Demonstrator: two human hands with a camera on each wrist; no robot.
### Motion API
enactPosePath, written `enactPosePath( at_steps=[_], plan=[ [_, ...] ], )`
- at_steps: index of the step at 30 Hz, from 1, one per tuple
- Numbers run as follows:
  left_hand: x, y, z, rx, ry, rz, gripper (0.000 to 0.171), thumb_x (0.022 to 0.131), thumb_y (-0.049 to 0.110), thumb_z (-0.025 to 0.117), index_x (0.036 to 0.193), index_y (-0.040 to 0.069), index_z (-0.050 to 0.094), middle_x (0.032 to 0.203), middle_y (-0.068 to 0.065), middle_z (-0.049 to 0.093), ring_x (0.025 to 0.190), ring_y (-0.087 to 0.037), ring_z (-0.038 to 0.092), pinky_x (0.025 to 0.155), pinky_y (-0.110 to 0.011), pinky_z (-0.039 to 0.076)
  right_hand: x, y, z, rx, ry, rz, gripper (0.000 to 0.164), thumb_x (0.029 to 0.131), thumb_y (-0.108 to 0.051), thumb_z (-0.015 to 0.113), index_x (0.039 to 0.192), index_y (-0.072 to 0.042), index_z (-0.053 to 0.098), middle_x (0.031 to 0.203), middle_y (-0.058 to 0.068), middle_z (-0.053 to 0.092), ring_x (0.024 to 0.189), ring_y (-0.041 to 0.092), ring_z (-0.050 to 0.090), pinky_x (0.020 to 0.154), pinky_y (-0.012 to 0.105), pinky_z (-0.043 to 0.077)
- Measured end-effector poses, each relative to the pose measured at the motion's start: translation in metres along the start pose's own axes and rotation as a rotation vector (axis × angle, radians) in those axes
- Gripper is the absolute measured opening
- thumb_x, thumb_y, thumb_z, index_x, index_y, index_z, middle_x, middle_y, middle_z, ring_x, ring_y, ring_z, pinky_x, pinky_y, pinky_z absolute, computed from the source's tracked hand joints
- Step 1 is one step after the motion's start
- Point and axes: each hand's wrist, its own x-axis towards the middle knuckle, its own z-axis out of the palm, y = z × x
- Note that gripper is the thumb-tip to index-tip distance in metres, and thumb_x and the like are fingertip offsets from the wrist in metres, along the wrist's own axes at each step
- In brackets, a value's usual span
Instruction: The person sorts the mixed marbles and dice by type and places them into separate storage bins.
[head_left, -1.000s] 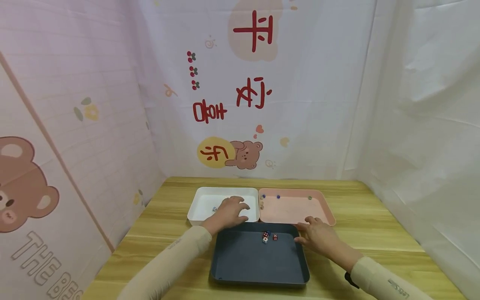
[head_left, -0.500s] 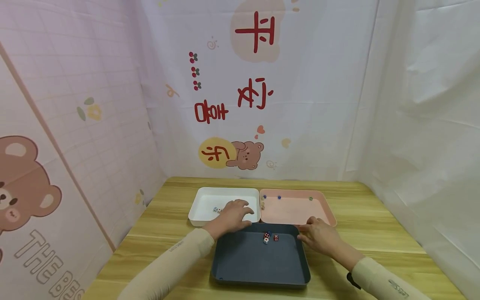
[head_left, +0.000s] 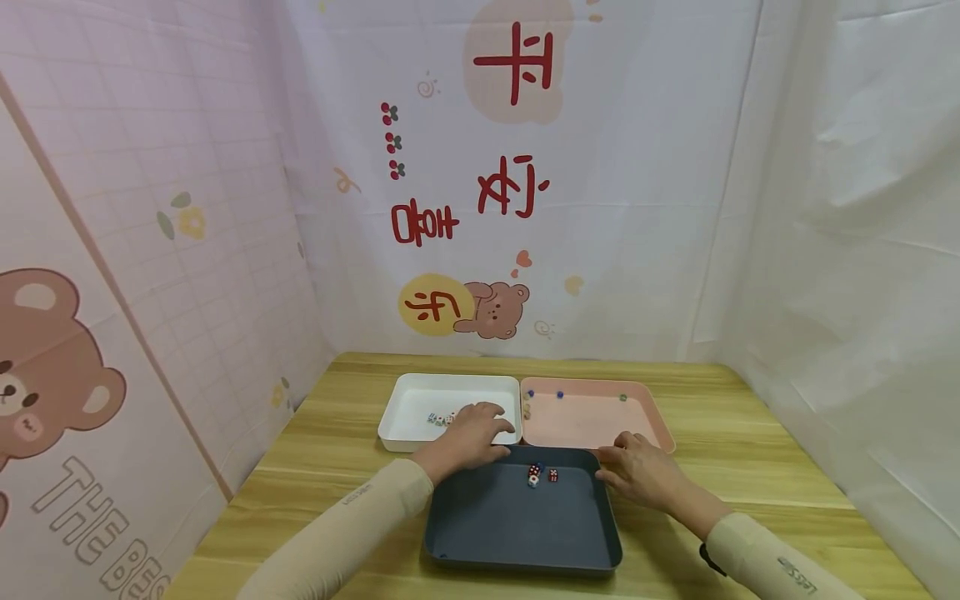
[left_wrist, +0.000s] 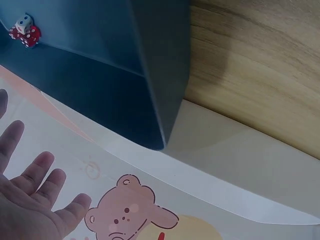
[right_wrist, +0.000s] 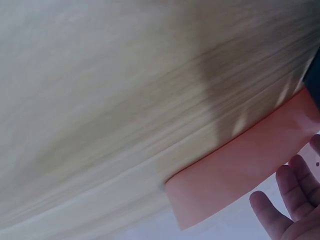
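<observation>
My left hand point(head_left: 472, 435) hovers over the front right of the white tray point(head_left: 390, 433), by the back rim of the dark grey tray point(head_left: 525, 533). In the left wrist view its fingers point(left_wrist: 42, 165) are spread and relaxed, holding nothing. At the dark tray's back right corner is my right hand point(head_left: 645, 473), near the front wall of the pink tray point(head_left: 585, 425); whether it touches either tray I cannot tell. Its fingers point(right_wrist: 287, 192) are loosely bent and hold nothing. Red and white dice point(head_left: 534, 475) lie near the dark tray's back, with another red die point(head_left: 552, 475) to their right.
Small white dice point(head_left: 438, 420) lie in the white tray, partly hidden by my left hand. Several small blue, green and yellowish pieces, one a blue piece point(head_left: 559, 395), are in the pink tray. All trays stand on a wooden table point(head_left: 750, 483) before a printed cloth backdrop point(head_left: 622, 208).
My left hand has shifted slightly right and towards me, uncovering more of the dice in the white tray. The right hand has hardly moved. The head view has shifted a little.
</observation>
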Motion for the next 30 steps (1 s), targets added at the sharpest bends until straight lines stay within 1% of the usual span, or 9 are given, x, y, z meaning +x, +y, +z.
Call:
enactPosePath(
  at_steps=[7, 15, 20, 25, 30],
  plan=[
    [0.001, 0.004, 0.004, -0.006, 0.015, 0.021, 0.032, 0.09, 0.036, 0.072, 0.12, 0.025, 0.072, 0.133, -0.006, 0.059, 0.129, -0.025, 0.05, 0.104, -0.047, 0.041, 0.0, 0.001, 0.001, 0.01, -0.003, 0.007, 0.034, 0.089, -0.041, 0.073, 0.111, -0.014, 0.074, 0.095, 0.007, 0.059, 0.086, 0.025, 0.059, 0.073, 0.043, 0.054],
    [0.0, 0.012, 0.005, -0.038, -0.015, 0.019, 0.031, 0.09, 0.036, 0.074, 0.119, 0.027, 0.074, 0.135, -0.005, 0.058, 0.131, -0.024, 0.048, 0.108, -0.046, 0.038, -0.001, 0.003, 0.003, 0.019, -0.026, 0.025, 0.037, 0.088, -0.041, 0.073, 0.113, -0.013, 0.074, 0.097, 0.007, 0.059, 0.088, 0.026, 0.059, 0.075, 0.043, 0.054],
    [0.002, 0.017, 0.008, -0.023, -0.035, 0.05, 0.031, 0.089, 0.037, 0.075, 0.118, 0.028, 0.074, 0.135, -0.004, 0.058, 0.131, -0.022, 0.048, 0.108, -0.044, 0.038, -0.001, 0.003, 0.004, 0.013, -0.031, 0.031, 0.037, 0.088, -0.041, 0.073, 0.113, -0.012, 0.074, 0.097, 0.007, 0.059, 0.088, 0.026, 0.059, 0.075, 0.043, 0.054],
    [0.003, 0.022, 0.01, -0.016, -0.059, 0.103, 0.028, 0.088, 0.038, 0.076, 0.115, 0.03, 0.074, 0.136, -0.003, 0.057, 0.131, -0.021, 0.047, 0.108, -0.042, 0.038, -0.001, 0.003, 0.004, 0.007, -0.025, 0.027, 0.038, 0.088, -0.04, 0.074, 0.114, -0.012, 0.074, 0.099, 0.008, 0.059, 0.087, 0.025, 0.059, 0.072, 0.042, 0.054],
    [0.005, 0.027, 0.017, 0.005, -0.086, 0.133, 0.027, 0.089, 0.039, 0.075, 0.114, 0.031, 0.074, 0.138, -0.003, 0.055, 0.133, -0.019, 0.045, 0.109, -0.042, 0.037, -0.002, 0.003, 0.004, 0.008, -0.016, 0.011, 0.037, 0.089, -0.04, 0.074, 0.115, -0.014, 0.074, 0.099, 0.007, 0.058, 0.085, 0.024, 0.058, 0.069, 0.041, 0.054]
  ],
)
